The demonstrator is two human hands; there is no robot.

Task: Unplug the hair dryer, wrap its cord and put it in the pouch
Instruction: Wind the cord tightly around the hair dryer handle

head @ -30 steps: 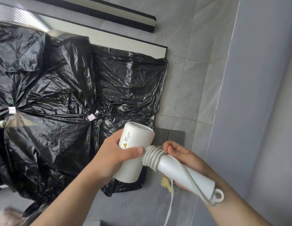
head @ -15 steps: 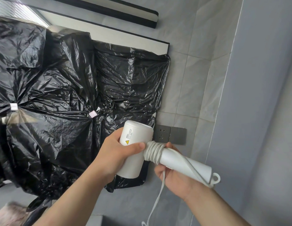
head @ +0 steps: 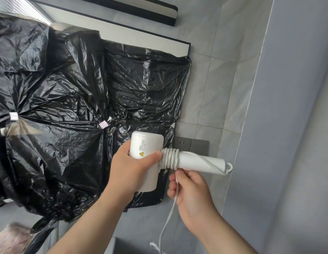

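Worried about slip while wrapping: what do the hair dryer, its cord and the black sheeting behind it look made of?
The hair dryer looks like hard plastic, matte white: smooth shell, soft highlights, printed warning label. The cord is probably rubbery or PVC-sheathed, white and satin: it bends into tight coils. The black sheeting looks like thin plastic film, glossy: sharp crinkles and bright glints.

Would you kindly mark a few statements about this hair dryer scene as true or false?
1. The left hand grips the white hair dryer by its body. True.
2. The cord is coiled around the handle next to the body. True.
3. The right hand holds nothing. False: it holds the loose cord below the handle.
4. A plug sits in the wall socket. False: nothing is plugged into its visible part.
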